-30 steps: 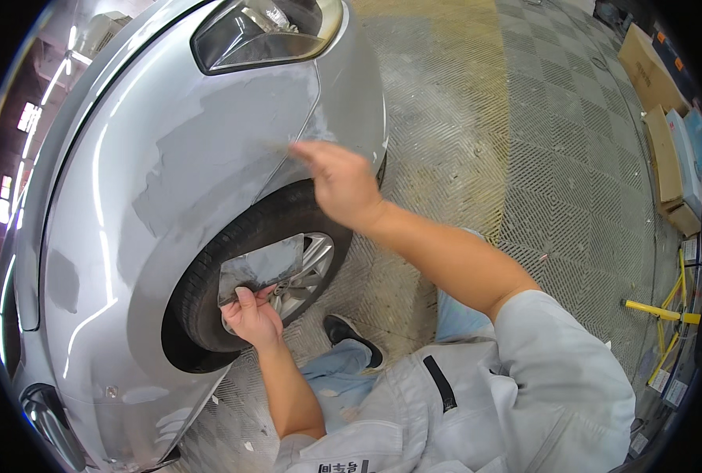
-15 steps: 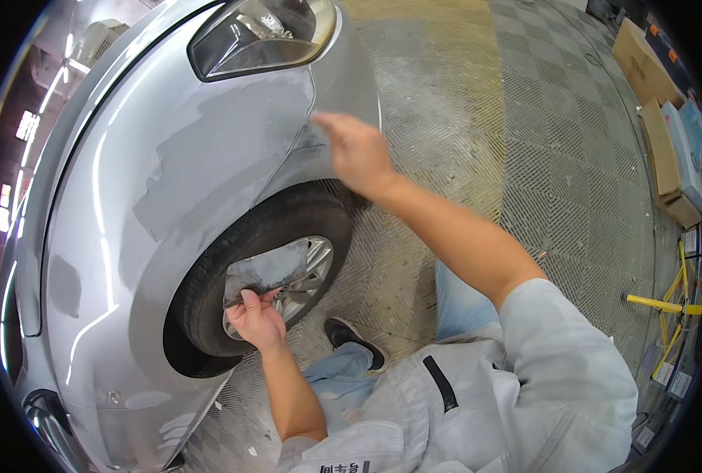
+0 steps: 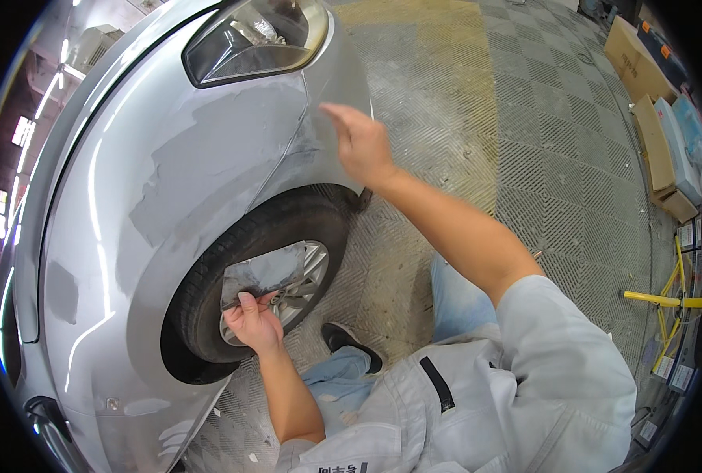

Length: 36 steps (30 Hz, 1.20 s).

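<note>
Left hand: the left hand (image 3: 254,323) is clamped on the near edge of a smeared plate (image 3: 271,268), thumb on top, other fingers mostly out of sight. It's a one-edge pinch, so a slack grip could let it tip.
Plate spot: out in front of the wheel (image 3: 313,268), below the fender's (image 3: 103,268) arch edge. A tilt might dump any soft paste on the tyre (image 3: 209,315).
Right hand: the right hand (image 3: 359,148) is by the bumper (image 3: 343,75), just past the seam (image 3: 289,148). Fingers look bunched together; can't tell if there's a thin tool in there or if the tips touch paint.
Grey patch: the grey patch (image 3: 209,154) covers the fender from below the headlight's (image 3: 266,54) lower edge toward the arch. Wet or dry, can't tell; if soft, a stray knuckle could gouge it.
Seam risk: pushing paste across that line could pack the gap, tbh.
</note>
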Motion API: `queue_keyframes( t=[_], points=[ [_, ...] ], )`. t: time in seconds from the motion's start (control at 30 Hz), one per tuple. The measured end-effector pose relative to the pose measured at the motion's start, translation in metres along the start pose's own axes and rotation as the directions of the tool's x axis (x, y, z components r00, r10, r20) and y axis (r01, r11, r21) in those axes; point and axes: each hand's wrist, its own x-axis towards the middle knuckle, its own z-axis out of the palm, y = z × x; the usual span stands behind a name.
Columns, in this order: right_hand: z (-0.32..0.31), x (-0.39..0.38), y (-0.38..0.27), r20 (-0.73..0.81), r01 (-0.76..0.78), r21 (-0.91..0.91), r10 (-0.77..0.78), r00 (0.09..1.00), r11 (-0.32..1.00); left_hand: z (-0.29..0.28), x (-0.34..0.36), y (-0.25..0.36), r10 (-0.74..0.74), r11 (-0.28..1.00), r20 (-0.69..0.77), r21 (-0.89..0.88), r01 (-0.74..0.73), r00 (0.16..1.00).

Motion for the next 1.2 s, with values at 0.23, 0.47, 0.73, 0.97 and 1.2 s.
queue_keyframes(
  t=[0.23,0.47,0.73,0.97,1.2],
  points=[
    [0.040,0.009,0.004,-0.114,-0.004,-0.044,-0.001,0.994,0.999,-0.003,-0.003,0.004,-0.008,1.000,-0.084,0.011,0.009,0.996],
    [0.012,-0.024,-0.022,0.027,0.017,0.016,-0.018,0.999,1.000,0.008,0.004,-0.004,-0.037,0.999,-0.029,0.008,0.037,0.999],
    [0.033,0.018,0.006,-0.109,0.060,-0.063,-0.067,0.992,0.996,0.003,-0.001,0.000,-0.004,1.000,-0.037,0.005,0.004,0.999],
    [0.014,-0.003,0.009,0.025,0.092,-0.013,-0.092,0.995,0.996,-0.002,-0.003,0.001,-0.016,0.999,-0.039,0.037,0.017,0.999],
    [0.033,0.019,0.019,-0.062,0.157,-0.116,-0.165,0.984,0.981,0.000,-0.006,0.003,0.005,0.999,-0.059,0.046,-0.002,0.998]
  ],
)
